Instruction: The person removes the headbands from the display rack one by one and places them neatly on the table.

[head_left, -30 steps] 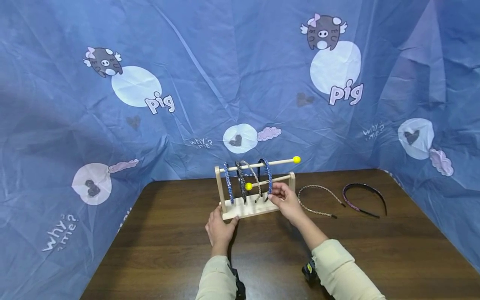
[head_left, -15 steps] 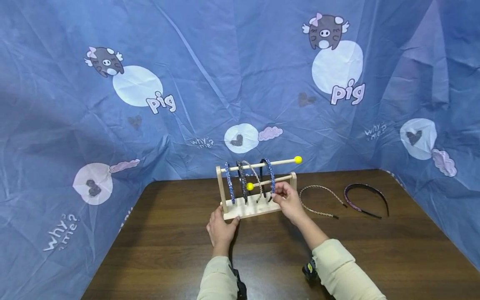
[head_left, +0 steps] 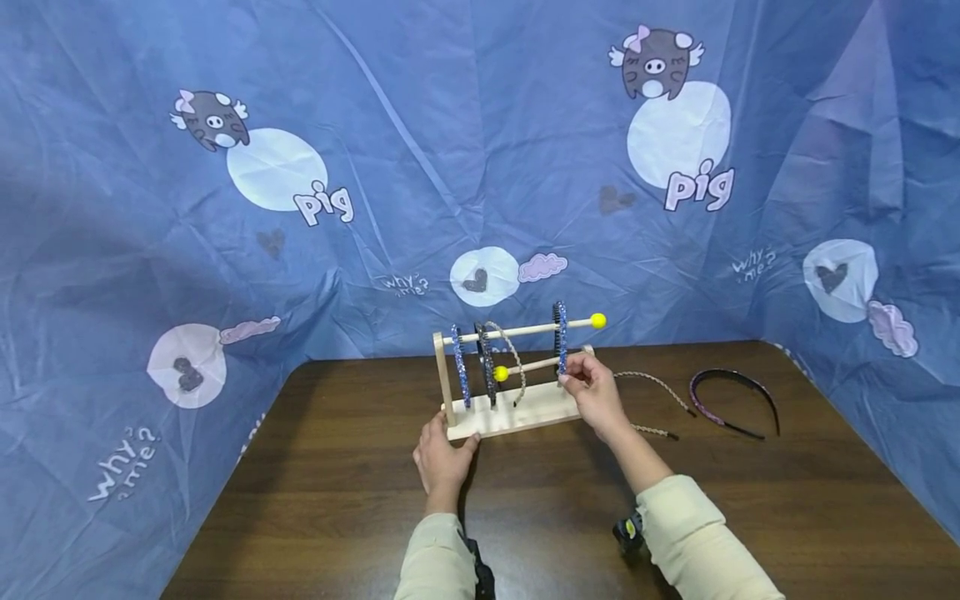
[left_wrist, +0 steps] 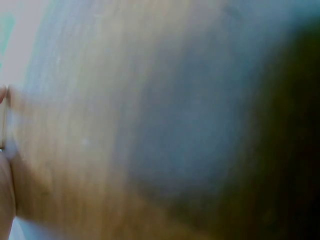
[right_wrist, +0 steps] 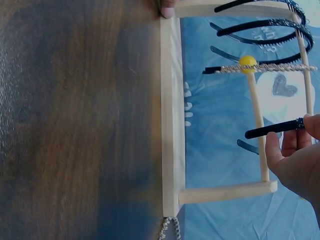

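Observation:
A wooden rack [head_left: 525, 410] with two yellow-tipped rods stands on the table. On its upper rod hang a blue glittery headband [head_left: 461, 367], a black one [head_left: 487, 367] and a braided beige one [head_left: 519, 367]. My right hand [head_left: 597, 400] pinches another blue headband [head_left: 562, 333] near its lower end, toward the rod's yellow tip; in the right wrist view its black end [right_wrist: 270, 130] shows between thumb and fingers. At the rack's front left corner, my left hand [head_left: 442, 457] grips the base. The left wrist view is mostly blur, with part of the hand [left_wrist: 6, 195] at its edge.
Right of the rack, a braided beige headband [head_left: 660, 385] lies on the brown table [head_left: 337, 483], partly hidden behind my right hand. Farther right lies a purple and black headband [head_left: 705, 408]. A blue printed cloth [head_left: 405, 125] hangs behind.
My right hand has moved right with the blue headband, which has slid along the upper rod toward the yellow tip and turned more edge-on. My left hand stays at the base.

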`<state>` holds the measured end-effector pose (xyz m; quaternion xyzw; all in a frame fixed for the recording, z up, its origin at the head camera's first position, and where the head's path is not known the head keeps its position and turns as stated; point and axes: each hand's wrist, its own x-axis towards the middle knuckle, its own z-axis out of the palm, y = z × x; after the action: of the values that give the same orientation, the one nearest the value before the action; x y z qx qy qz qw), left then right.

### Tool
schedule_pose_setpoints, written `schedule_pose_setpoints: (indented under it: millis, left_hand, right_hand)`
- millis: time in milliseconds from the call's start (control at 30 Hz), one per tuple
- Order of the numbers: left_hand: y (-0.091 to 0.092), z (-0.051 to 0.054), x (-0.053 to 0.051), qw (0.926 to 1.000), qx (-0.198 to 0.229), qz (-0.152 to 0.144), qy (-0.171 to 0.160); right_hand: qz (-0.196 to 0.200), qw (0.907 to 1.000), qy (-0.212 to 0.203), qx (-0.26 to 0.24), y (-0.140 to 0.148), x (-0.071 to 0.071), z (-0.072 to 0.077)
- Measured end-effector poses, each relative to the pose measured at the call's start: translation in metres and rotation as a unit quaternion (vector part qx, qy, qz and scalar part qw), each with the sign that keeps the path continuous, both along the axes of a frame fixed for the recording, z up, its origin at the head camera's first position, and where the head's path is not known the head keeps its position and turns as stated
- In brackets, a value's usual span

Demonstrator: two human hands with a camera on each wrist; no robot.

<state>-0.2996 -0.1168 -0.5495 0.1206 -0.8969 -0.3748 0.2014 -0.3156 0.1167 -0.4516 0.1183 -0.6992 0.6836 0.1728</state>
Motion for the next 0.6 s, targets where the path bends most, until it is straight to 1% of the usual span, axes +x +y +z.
schedule_pose_setpoints:
  millis: [100, 300, 600]
  left_hand:
    - [0.001, 0.000, 0.000, 1.0000, -0.002, 0.000, 0.001]
    - [0.001, 0.001, -0.001, 1.0000, 0.002, -0.001, -0.002]
    - [0.000, 0.001, 0.000, 1.0000, 0.001, -0.002, -0.004]
  right_hand:
    - [-0.012, 0.9999, 0.007, -0.005, 0.005, -0.003, -0.003]
    - [-0.023, 0.9984, 0.035, -0.037, 0.015, -0.005, 0.000]
    - [-0.030, 0.9930, 0.033, -0.109, 0.027, -0.005, 0.008]
